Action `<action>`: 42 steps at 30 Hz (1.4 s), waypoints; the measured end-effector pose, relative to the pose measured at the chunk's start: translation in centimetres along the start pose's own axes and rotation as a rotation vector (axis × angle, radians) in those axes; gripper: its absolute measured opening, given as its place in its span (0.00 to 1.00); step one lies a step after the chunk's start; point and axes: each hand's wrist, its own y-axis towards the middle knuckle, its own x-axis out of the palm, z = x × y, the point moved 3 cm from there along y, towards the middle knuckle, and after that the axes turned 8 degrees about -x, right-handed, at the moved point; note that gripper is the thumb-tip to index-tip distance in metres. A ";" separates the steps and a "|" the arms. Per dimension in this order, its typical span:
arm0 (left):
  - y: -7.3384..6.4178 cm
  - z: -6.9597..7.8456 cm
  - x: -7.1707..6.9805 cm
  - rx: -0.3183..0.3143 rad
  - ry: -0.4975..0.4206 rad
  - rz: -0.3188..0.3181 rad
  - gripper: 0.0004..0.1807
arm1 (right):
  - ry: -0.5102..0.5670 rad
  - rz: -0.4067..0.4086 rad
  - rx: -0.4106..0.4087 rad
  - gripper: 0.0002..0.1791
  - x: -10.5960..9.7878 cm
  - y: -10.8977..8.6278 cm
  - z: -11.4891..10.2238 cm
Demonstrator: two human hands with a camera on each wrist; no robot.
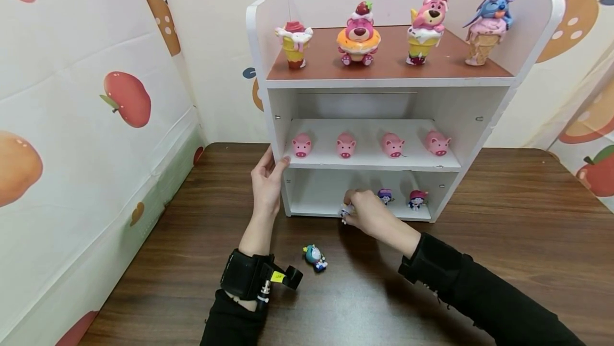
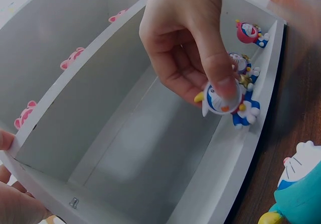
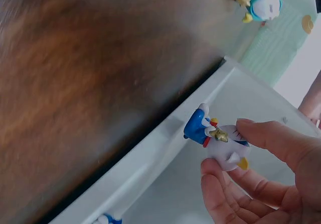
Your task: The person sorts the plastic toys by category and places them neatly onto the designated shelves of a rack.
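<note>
At the front edge of the white shelf unit's bottom level, my right hand pinches a small white-hooded Doraemon figurine between thumb and fingers. The figurine is tilted, its blue feet close to the shelf lip in the left wrist view. My left hand grips the unit's left side panel at middle-shelf height, thumb at its front edge. To the right on the bottom level stand a purple-capped figurine and a red-hooded figurine. A teal-hooded figurine lies on the table between my forearms.
Several pink pig figures line the middle shelf. The brown top level bears several dessert-themed figures, including a pink bear in an orange ring. The unit stands on a dark wooden table against fruit-patterned wall covering.
</note>
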 end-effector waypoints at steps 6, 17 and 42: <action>0.0 0.0 0.0 0.003 0.000 0.000 0.27 | 0.003 -0.014 -0.027 0.12 -0.3 0.3 0.7; 0.0 0.0 0.0 0.008 0.001 -0.003 0.27 | 0.006 -0.036 -0.016 0.13 -0.3 1.5 1.8; -0.1 0.1 0.0 0.028 -0.011 -0.011 0.26 | 0.035 -0.010 -0.022 0.15 0.8 2.8 2.4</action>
